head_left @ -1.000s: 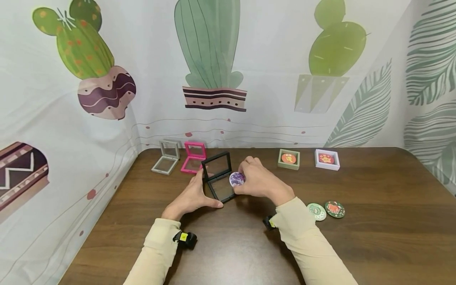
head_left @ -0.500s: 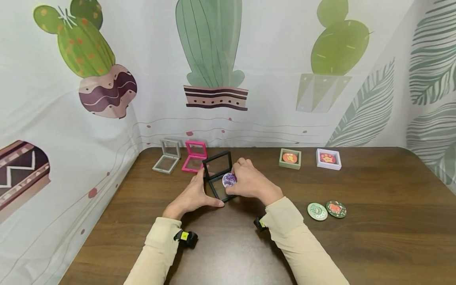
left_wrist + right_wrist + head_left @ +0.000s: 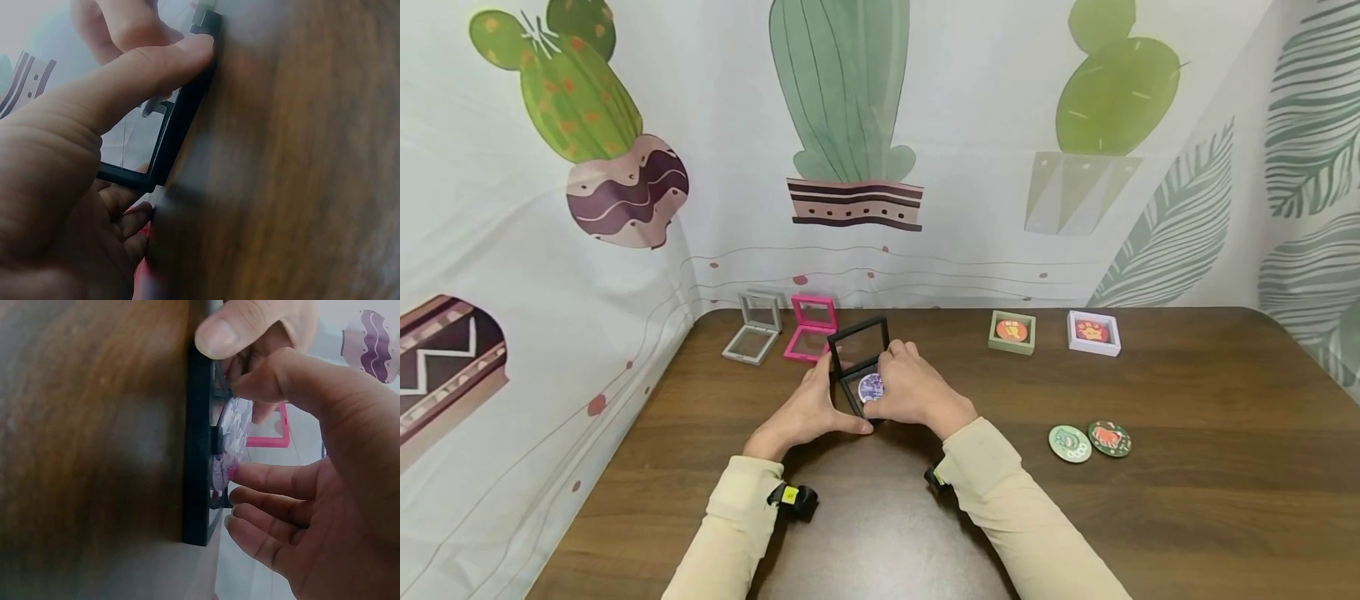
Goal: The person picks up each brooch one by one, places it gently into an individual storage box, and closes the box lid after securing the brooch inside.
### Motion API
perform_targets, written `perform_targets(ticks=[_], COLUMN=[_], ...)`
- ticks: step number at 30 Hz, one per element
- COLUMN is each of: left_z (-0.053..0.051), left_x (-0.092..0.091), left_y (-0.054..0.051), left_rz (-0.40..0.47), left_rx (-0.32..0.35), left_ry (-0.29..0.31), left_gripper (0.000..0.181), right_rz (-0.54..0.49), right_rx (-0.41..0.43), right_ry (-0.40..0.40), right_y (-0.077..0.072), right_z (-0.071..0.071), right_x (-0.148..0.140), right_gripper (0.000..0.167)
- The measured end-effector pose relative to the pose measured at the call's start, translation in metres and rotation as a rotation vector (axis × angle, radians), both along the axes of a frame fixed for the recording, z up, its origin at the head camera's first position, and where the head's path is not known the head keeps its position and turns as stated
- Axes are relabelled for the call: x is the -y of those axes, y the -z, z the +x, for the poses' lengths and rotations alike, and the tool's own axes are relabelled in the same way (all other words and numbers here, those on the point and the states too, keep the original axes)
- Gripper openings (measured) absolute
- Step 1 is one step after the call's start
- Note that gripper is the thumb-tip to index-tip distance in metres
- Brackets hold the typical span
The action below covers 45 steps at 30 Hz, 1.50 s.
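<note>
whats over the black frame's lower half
A purple disc, held by the right hand; contact with the black frame is unclear. In the head view, the hand hides the disc's right edge and what's beneath.

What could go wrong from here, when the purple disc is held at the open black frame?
The right hand pinches the purple disc by its edge, so it might slip and land crooked. The black frame has its lid standing open close to that hand; a bump could swing it down. The left hand grips one side, so pressing might shift the frame.
</note>
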State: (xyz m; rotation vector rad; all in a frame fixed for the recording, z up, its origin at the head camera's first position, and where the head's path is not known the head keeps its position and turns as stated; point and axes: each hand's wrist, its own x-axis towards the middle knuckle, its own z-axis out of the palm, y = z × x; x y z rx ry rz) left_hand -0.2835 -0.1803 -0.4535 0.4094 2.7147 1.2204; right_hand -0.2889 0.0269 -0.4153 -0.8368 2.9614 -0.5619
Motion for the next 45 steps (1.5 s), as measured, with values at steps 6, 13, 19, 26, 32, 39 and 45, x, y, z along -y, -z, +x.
perform_targets(ticks=[6, 13, 19, 26, 32, 39, 45], left_z=[0.0, 0.001, 0.001, -0.001, 0.0, 0.0, -0.001], left_x=[0.0, 0.0, -0.001, -0.001, 0.0, 0.001, 0.0], left_y=[-0.001, -0.001, -0.002, -0.001, 0.0, 0.0, 0.0], left_rz=[-0.006, 0.006, 0.009, 0.019, 0.009, 0.002, 0.022], left_rx=[0.001, -0.006, 0.003, -0.027, -0.029, -0.007, -0.026], left_ry=[0.001, 0.002, -0.003, 0.021, 0.019, 0.013, 0.019], left_gripper=[0.147, 0.145, 0.144, 0.142, 0.141, 0.141, 0.137], right_rz=[0.038, 0.024, 0.004, -0.002, -0.114, -0.472, -0.596], right_rx=[-0.018, -0.03, -0.029, -0.021, 0.125, 0.316, 0.403], right_ry=[-0.001, 0.011, 0.02, 0.031, 0.098, 0.107, 0.082], right_y=[0.003, 0.005, 0.007, 0.006, 0.01, 0.024, 0.034], right_z=[0.0, -0.001, -0.003, -0.003, -0.008, -0.018, -0.024], right_x=[0.003, 0.003, 0.0, -0.001, -0.013, -0.03, -0.037], right_gripper=[0.064, 0.06, 0.06, 0.058, 0.071, 0.077, 0.076])
